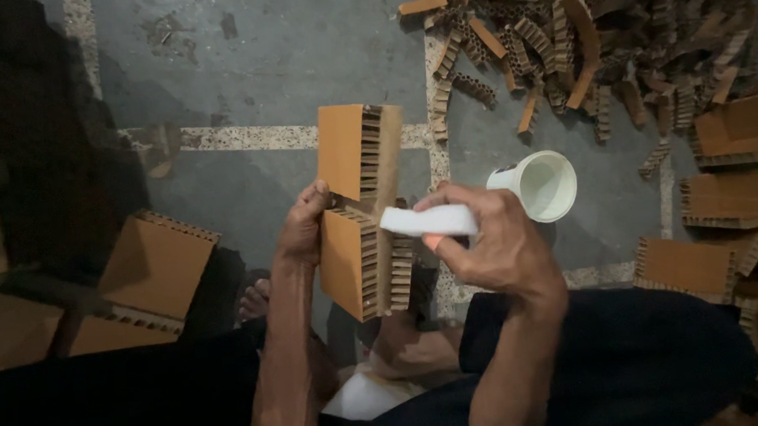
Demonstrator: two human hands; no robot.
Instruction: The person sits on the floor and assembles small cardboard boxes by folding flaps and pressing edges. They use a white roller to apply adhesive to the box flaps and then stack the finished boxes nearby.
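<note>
A: What is the left hand (303, 229) doing?

B: It grips a honeycomb cardboard block (362, 209) by its left edge, thumb lying in a notch halfway down the orange face. The block is held upright in the air above the person's lap, with its open-celled side turned toward the right hand, presumably so that side is easy to reach.

A: And the right hand (491, 246)?

B: It is closed around a flat white applicator (428, 220), perhaps a foam pad or spatula; I cannot tell which. The white tip touches the block's cell side about midway down. The fingers wrap the back end, so the front end stays free to press on the cardboard.

A: What is the white cup for?

B: A white plastic cup (544, 184) stands on the grey floor (262, 65) just beyond the right hand, its mouth tilted toward the camera. It is close enough for the applicator to reach. What it holds is not clear.

A: Anything else around?

B: A heap of cardboard strips (592, 25) lies toward the top right of the floor. Larger honeycomb pieces (728, 198) are stacked along the right edge, and a flat orange board (155, 265) leans at the left, near a bare foot (253, 299). The person wears dark trousers (623, 347), knees to either side of the block.
</note>
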